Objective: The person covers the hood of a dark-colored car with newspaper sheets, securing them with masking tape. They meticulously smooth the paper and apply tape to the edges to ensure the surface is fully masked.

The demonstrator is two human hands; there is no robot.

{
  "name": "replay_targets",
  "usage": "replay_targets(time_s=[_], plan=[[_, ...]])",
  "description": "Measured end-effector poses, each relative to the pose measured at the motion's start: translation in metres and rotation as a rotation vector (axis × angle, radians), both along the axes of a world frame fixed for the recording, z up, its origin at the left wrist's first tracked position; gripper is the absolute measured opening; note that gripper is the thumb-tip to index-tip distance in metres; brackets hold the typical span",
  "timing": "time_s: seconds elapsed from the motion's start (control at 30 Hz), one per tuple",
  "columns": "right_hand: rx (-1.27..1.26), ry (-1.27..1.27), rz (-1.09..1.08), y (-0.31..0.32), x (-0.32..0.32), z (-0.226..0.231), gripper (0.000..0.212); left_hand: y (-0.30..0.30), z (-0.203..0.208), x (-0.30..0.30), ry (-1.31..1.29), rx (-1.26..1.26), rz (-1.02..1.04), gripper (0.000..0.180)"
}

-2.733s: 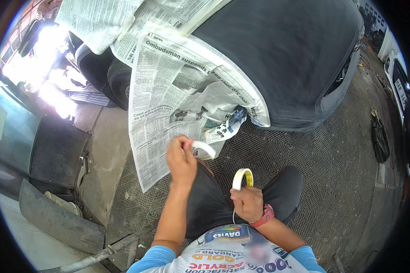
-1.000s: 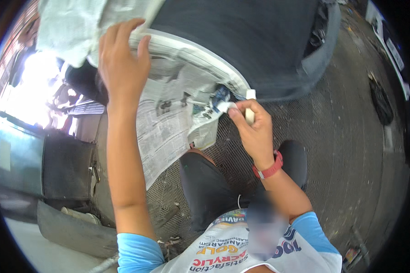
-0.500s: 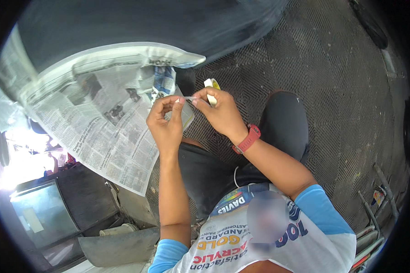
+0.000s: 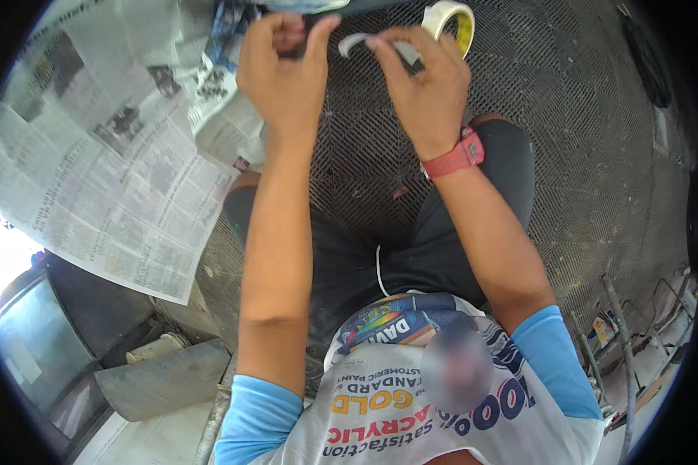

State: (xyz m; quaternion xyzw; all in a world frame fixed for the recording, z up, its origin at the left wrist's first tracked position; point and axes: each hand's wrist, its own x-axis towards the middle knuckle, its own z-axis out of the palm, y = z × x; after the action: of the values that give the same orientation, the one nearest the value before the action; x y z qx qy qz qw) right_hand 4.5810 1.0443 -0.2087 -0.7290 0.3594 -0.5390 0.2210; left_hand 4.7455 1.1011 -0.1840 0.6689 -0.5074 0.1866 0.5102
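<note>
A roll of pale masking tape (image 4: 437, 17) with a yellow inner ring sits at the back of my right hand (image 4: 430, 85). That hand's thumb and forefinger pinch a short strip of tape (image 4: 353, 44), whose free end curls toward the left. Across a small gap, my left hand (image 4: 287, 74) has its thumb stretched away from its bent fingers, with nothing visible between them. Beside and beyond the left hand hangs a large sheet of newspaper (image 4: 124, 178), crumpled near the fingers.
Dark ribbed matting (image 4: 582, 155) covers the floor around my bent knees. Metal bars (image 4: 619, 333) stand at the lower right. On the lower left are a curved grey panel (image 4: 163, 380) and a dark-framed window pane (image 4: 43, 333).
My hands have parted and the tape strip now shows only in the right one. The view has shifted, so hands and newspaper appear higher; the dark curved surface has mostly left the picture.
</note>
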Motion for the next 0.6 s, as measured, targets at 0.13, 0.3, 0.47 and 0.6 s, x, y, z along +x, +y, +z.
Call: replay_targets(time_s=[0.13,0.3,0.47,0.6], plan=[[-0.265,0.039,-0.011,-0.008,0.014,0.012,0.022,-0.016,0.002,0.016,0.067,-0.004,-0.011,0.035],[-0.185,0.101,-0.005,-0.005,0.028,0.009,0.018,-0.017,0.026,0.014,0.063,-0.13,-0.169,0.034],[-0.21,0.084,-0.05,-0.01,0.04,-0.002,0.017,-0.004,-0.001,0.025,0.322,-0.103,-0.247,0.018],[-0.249,0.049,-0.066,-0.013,0.046,-0.006,0.016,0.013,0.005,0.006,0.6,0.044,-0.184,0.013]])
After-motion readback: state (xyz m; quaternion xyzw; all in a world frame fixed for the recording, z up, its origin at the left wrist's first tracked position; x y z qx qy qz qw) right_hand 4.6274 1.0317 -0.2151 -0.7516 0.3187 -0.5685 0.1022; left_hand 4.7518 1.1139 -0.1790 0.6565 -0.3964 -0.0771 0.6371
